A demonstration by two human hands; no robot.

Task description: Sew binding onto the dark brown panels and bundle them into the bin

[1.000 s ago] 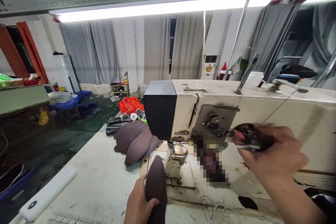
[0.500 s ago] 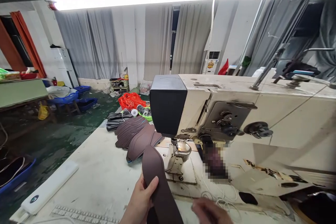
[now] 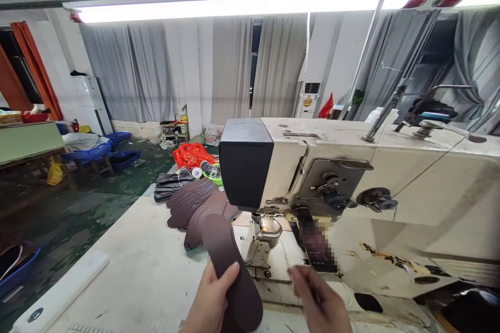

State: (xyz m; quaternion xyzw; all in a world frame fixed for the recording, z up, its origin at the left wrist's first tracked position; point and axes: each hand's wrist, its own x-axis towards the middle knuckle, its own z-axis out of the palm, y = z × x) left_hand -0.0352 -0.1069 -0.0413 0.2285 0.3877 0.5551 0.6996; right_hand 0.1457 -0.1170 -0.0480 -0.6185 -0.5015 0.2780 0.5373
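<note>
Both wrists run off the bottom edge, and the lower end of the brown insole piece (image 3: 230, 265) is hidden behind the left hand (image 3: 213, 302) and the frame edge. The right hand (image 3: 322, 302) is blurred; its fingers look loosely curled and seem to hold nothing, though that is hard to make out. A pixelated patch covers part of the sewing machine (image 3: 351, 187) under its head, right of the presser foot (image 3: 263, 231).

The left hand is closed around the insole piece, thumb across its face, holding it above the worktop (image 3: 148, 276) just left of the presser foot. Its long axis runs from the hand up and away to the left, the rounded tip pointing at the stack of brown pieces (image 3: 199, 205) farther back on the worktop.

The machine body walls off the right side. Left of the hands the worktop lies open out to its left edge, where a white bar (image 3: 58, 296) lies along the near corner. Between the hands is a narrow gap in front of the needle plate.
</note>
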